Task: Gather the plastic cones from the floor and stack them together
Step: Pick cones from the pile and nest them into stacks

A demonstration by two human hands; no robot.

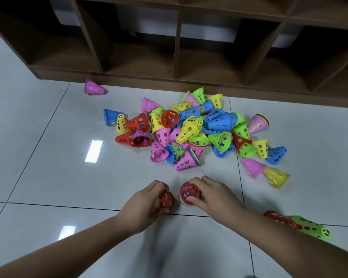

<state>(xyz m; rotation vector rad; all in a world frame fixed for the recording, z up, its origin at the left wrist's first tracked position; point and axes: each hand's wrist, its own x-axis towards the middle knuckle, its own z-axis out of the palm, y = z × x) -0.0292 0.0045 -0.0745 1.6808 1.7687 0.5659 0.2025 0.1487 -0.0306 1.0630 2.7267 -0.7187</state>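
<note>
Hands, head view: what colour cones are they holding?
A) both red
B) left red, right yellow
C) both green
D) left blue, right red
A: the left hand grips a red cone and the right hand grips a second red cone, both low over the floor in front of the pile.

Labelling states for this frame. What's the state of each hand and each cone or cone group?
Left hand: grips first red cone.
Right hand: grips second red cone, narrow end up.
Pile: loose, jumbled on floor.
Pink cone: on its side, alone by shelf.
Red-green pair: lying together on floor, blurred.
</note>
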